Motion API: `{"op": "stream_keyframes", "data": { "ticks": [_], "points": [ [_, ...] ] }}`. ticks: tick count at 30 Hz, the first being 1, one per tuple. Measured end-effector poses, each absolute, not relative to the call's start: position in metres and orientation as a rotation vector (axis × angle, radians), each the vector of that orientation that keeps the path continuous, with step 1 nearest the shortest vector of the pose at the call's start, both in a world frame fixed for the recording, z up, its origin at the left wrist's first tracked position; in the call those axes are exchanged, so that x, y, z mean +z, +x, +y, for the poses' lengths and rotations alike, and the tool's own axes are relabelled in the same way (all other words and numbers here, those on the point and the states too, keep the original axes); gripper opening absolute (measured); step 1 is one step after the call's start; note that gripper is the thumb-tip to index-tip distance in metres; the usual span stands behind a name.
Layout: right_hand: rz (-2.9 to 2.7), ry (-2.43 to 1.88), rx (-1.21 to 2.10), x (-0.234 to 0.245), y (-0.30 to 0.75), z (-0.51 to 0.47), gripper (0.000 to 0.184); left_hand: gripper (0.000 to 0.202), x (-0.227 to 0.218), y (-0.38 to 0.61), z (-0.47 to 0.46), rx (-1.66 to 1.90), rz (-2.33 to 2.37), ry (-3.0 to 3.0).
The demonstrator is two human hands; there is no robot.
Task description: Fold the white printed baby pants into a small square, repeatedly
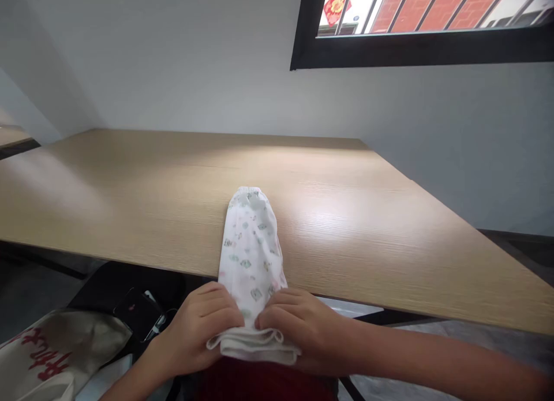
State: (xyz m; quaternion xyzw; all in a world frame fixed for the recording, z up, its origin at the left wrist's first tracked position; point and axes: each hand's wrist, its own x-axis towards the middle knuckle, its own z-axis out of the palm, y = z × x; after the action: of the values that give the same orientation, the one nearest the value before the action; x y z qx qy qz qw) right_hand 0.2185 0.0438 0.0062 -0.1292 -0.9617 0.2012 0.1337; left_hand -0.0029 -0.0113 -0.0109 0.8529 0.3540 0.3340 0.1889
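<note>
A pair of small white baby pants (249,239) with a pale printed pattern lies lengthwise on the wooden table, folded narrow. Its gathered, elastic-looking end points away from me. The near end hangs over the table's front edge, with several fabric layers showing at the hem. My left hand (205,323) grips the left side of this near end, fingers curled over the cloth. On the opposite side, my right hand (298,326) pinches the fabric in the same way. Both thumbs are largely hidden.
The wooden table (130,199) reaches back to a grey-white wall (194,60). A dark-framed window (381,50) is at upper right. Below the table at left are a cream bag (86,334) with red lettering and a black phone (136,311).
</note>
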Motion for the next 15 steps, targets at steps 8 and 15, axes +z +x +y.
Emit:
{"op": "stream_keyframes", "data": {
  "ticks": [8,15],
  "points": [
    [-2.359,-1.017,0.952,0.036,0.175,0.162,0.019,0.031,0.016,-0.016,0.099,0.937,1.429,1.576],
    [-2.182,-1.237,0.912,-0.007,0.161,0.232,0.013,0.027,-0.027,-0.021,0.189,0.941,1.64,1.582]
  ]
}}
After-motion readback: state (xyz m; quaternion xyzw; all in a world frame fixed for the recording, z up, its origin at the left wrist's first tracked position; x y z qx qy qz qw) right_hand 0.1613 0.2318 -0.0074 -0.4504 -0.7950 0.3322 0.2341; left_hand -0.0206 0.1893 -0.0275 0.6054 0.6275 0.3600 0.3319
